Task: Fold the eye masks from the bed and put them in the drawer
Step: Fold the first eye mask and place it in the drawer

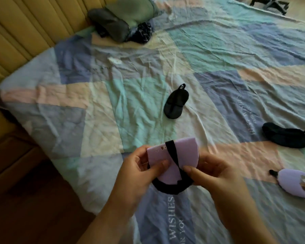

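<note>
Head view. Both hands hold a folded lilac eye mask (173, 162) above the patchwork bedspread (148, 95), low in the centre of the frame. The left hand (139, 171) pinches the mask's left edge between thumb and fingers; the right hand (213, 173) pinches the black elastic strap (173, 155) against the mask with its thumb. The strap crosses the mask's face and loops beneath it. A black eye mask (176, 103) lies on the bedspread at mid-frame; a second black eye mask (285, 138) lies at the right edge, and another lilac eye mask (298, 184) lies at lower right. Dark pouches (113, 25) sit near a green pillow (134, 9) at upper left.
</note>
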